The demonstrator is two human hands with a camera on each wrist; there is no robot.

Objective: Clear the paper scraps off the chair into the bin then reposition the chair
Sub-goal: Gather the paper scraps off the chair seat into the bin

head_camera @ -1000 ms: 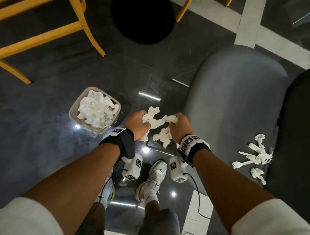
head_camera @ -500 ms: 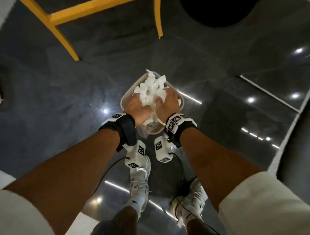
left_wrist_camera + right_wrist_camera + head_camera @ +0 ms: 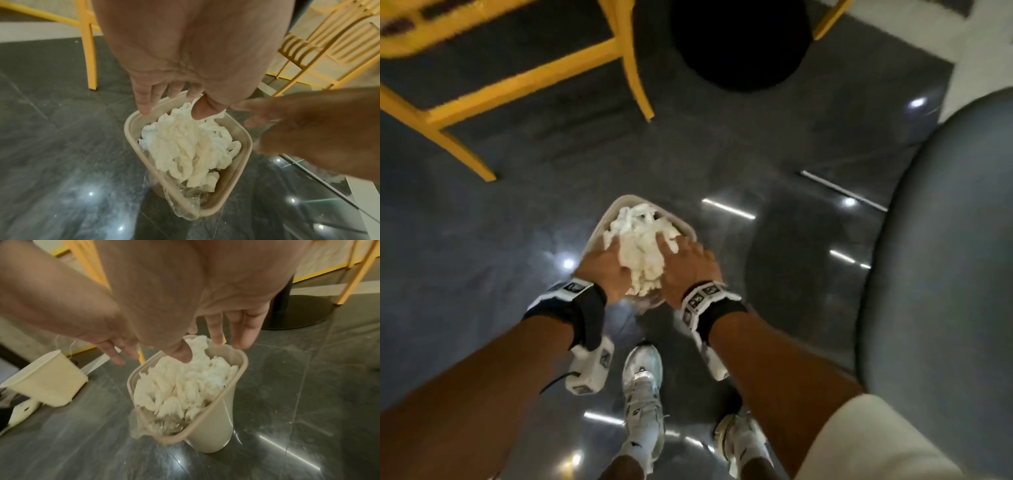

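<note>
A beige bin (image 3: 674, 219) stands on the dark floor, heaped with white paper scraps (image 3: 640, 246). My left hand (image 3: 602, 270) and right hand (image 3: 688, 270) hover over it on either side of the heap. In the left wrist view the left hand (image 3: 170, 91) has straight, spread fingers above the bin rim (image 3: 131, 129), its thumb touching the paper (image 3: 185, 146). In the right wrist view the right hand (image 3: 213, 337) is likewise spread, thumb on the paper (image 3: 180, 382). Neither hand holds anything. The grey chair (image 3: 935, 257) stands at the right; its seat is mostly out of frame.
A yellow chair (image 3: 482, 92) stands at the upper left. A black round table base (image 3: 739, 44) is beyond the bin. My feet in white shoes (image 3: 643, 383) are just behind the bin. The glossy dark tile floor surrounds it.
Both hands carried a bunch of scraps from beside the grey chair leftward to the bin, then let go. The fingers now stand spread and the scraps lie in the bin.
</note>
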